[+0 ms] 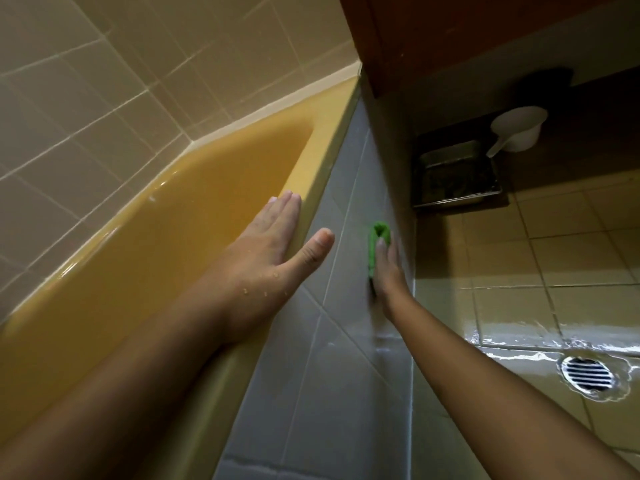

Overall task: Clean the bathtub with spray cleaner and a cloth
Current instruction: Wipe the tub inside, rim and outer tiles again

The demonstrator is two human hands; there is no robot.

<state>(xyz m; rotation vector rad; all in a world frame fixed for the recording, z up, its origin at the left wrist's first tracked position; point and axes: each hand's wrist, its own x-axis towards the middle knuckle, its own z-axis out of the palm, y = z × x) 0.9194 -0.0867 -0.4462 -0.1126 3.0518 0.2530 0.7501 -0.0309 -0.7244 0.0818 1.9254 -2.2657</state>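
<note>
The yellow bathtub [166,244] fills the left half of the head view, its rim running up toward the far corner. My left hand [273,240] rests flat on the rim with straight fingers and the thumb spread over the outer side. Water drops sit on its wrist. My right hand [388,271] presses a green cloth [375,244] flat against the grey tiled outer panel [332,341] of the tub, low down near the floor. No spray cleaner is in view.
The tiled floor [554,271] at the right is wet, with a round metal drain [587,374]. A metal tray [453,174] and a white scoop [516,131] sit at the back under a brown wooden cabinet [450,32]. Beige wall tiles [104,81] stand behind the tub.
</note>
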